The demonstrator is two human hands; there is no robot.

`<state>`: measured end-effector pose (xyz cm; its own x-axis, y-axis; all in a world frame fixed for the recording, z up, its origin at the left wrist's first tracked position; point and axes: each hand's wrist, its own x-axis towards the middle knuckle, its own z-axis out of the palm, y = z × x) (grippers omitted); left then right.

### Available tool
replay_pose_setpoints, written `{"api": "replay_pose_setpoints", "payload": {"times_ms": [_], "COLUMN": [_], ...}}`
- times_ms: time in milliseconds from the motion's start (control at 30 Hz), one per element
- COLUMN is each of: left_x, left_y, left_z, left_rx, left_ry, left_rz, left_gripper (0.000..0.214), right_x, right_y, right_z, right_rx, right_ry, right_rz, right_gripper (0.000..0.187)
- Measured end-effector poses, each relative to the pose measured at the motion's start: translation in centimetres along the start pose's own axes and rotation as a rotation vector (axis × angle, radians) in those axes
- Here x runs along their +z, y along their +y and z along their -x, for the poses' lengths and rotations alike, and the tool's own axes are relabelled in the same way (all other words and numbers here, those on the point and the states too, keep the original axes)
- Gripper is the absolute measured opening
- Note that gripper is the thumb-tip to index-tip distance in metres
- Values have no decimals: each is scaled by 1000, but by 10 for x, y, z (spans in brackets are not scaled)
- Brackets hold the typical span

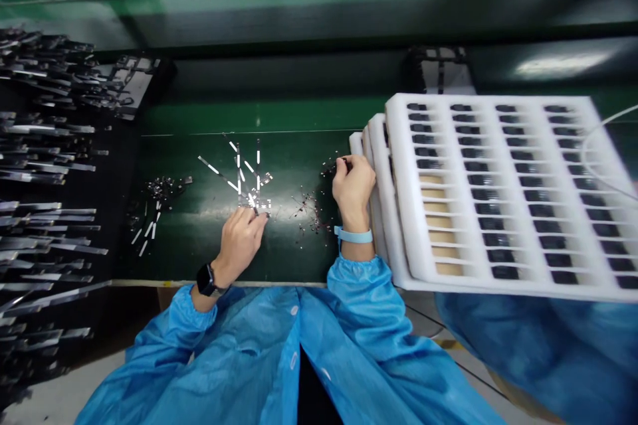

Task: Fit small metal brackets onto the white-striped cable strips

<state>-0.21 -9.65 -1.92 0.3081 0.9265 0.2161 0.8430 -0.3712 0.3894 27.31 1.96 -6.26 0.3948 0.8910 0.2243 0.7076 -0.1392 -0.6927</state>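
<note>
The right hand [355, 184] is just left of the white foam tray [413, 232], fingers bent at small dark components [327, 169]; their grip cannot be determined. Farther left of the tray, the left hand [238, 240] pinches a dark piece [266, 215] beside silver strips [238, 162] on the counter [294, 159].

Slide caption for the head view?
Left hand at thin strips, right hand at small dark parts beside stacked white trays.
</note>
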Motion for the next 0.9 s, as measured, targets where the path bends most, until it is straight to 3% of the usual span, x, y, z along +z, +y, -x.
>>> {"api": "replay_pose_setpoints", "payload": {"times_ms": [100,267,367,467,667,733,900], "left_x": [-9,-33,-52,-70,-74,-71,-77], "left_y": [-8,-2,9,15,-8,-20,-32], "left_z": [-4,-11,-22,-39,-75,-80,-79], "left_rx": [-81,-298,-299,-280,-316,-317,-288], "left_ry": [104,442,648,725,521,427,28], "left_rz": [275,561,694,739,902,969,1135], "left_gripper": [25,19,13,8,33,31,26], "right_x": [-1,-6,-6,-7,-11,-13,-20], "right_y": [-3,-13,-22,-34,-50,-51,-54], "right_z": [0,0,3,9,15,14,17], "right_rx": [15,-59,-87,-62,-45,-31,-35], "right_ry": [27,63,6,-85,-218,-240,-298], "right_rz": [-7,-166,-364,-493,-665,-689,-682], "right_gripper": [23,24,24,20,28,30,31]}}
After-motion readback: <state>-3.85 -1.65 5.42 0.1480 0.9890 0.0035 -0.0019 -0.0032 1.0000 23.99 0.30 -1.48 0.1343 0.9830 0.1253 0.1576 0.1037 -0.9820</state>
